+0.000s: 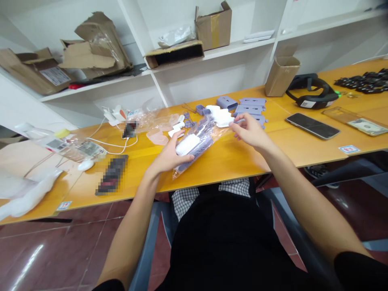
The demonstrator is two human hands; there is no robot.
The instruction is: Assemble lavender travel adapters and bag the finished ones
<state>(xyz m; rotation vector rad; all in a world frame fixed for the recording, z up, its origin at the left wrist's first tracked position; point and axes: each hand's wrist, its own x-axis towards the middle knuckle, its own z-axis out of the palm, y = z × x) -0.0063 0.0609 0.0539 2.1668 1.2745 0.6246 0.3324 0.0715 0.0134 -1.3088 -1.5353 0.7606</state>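
Observation:
A clear plastic bag [209,133] lies tilted above the near part of the table, with a white bristled piece [188,144] and a purple perforated piece [201,148] inside its lower end. My left hand [169,155] grips that end, thumb below and fingers behind. At the bag's upper end, several white pieces [222,116] are bunched together. Thumb and forefinger of my right hand [250,130] pinch the right edge of these white pieces; the exact contact is small. Just beyond lie purple flat panels [250,109], a purple box-shaped holder [226,102] and a small purple cup [200,109].
A phone [313,125], a clear phone case [359,121], a black headset [313,93] and a cardboard box [281,76] are on the right. Leftward are a plastic bottle [51,139], white cables [112,151] and a dark blurred item [112,176]. Shelves [236,50] with cartons stand behind.

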